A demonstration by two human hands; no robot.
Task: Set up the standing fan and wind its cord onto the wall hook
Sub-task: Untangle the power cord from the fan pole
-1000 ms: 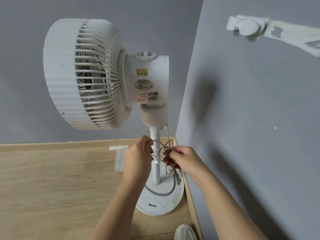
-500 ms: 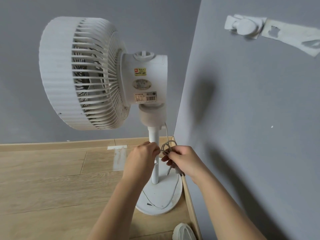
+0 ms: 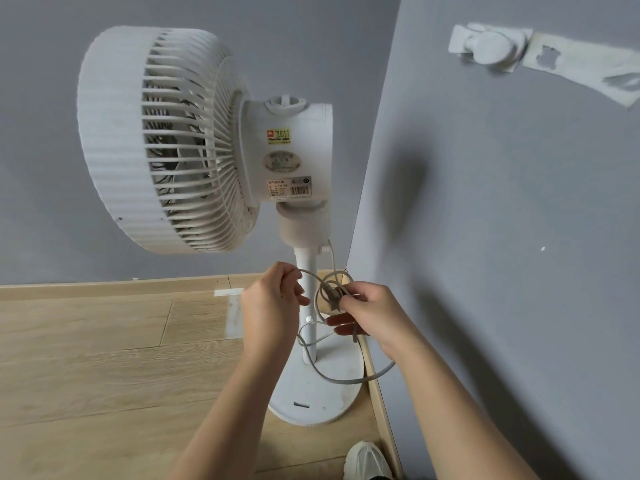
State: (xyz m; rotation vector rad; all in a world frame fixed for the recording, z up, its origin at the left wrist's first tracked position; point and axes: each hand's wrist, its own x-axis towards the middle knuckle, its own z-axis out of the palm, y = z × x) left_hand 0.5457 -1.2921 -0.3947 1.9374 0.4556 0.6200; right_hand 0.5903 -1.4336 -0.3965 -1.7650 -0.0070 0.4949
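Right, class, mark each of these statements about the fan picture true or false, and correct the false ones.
1. The fan stands upright on its round base. True.
2. The cord is wound on the wall hook. False: the hook is bare, and the coils are in the hands.
3. The left hand and the right hand both hold the cord. True.
4. The hook is on the wall to the left of the fan. False: it is on the wall to the right.
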